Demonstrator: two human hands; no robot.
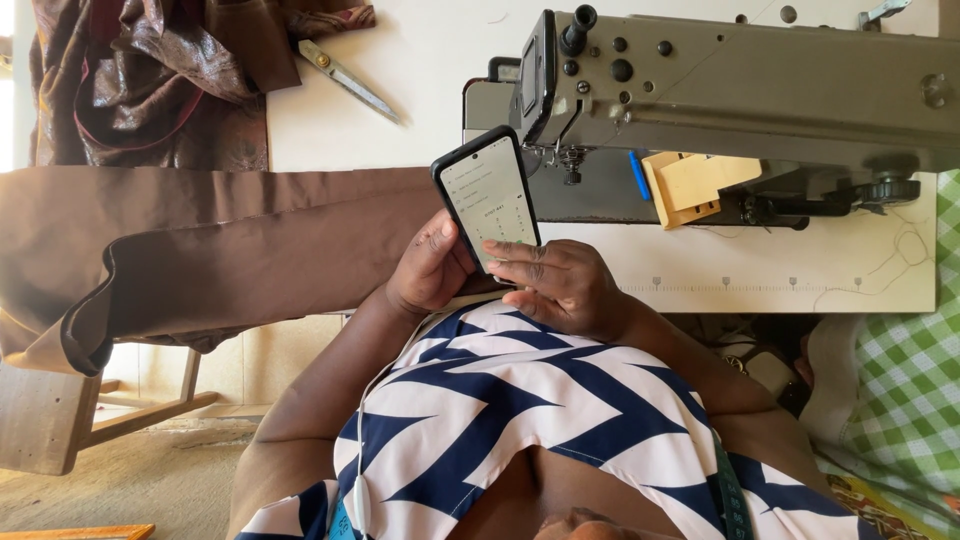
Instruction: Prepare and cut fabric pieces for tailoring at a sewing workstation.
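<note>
Brown leather-like crumpled fabric (150,85) heaped at the far left corner of the white sewing desk (440,60). Below it, plain brown cloth (200,250) drapes over the desk's left edge and hangs down, folded hem at the left. Wooden stool frame (60,420) on the floor under that edge. Metal scissors (350,80), blades shut, lie on the desk near its far edge, just right of the crumpled fabric.

Left hand (430,268) wraps the lower left side of a black-cased smartphone with lit white screen (488,200); thumb along the case edge, fingers curled behind, holding it tilted. Phone is in the air over the desk's near edge, in front of the sewing machine's left end, not resting on the desk. Right hand (560,285) cups the phone's lower right, fingers narrow and bent, 1 finger lying across the bottom of the screen.

Grey-green industrial sewing machine (740,95) spans the right half of the desk, needle area just behind the phone. Blue pen-like stick (639,175) and small wooden block (690,185) sit under the machine arm. Ruler marks run along the desk's near edge at right. Green-white checked cloth (900,390) off the right edge. Blue-white zigzag top (500,410) fills the foreground.
</note>
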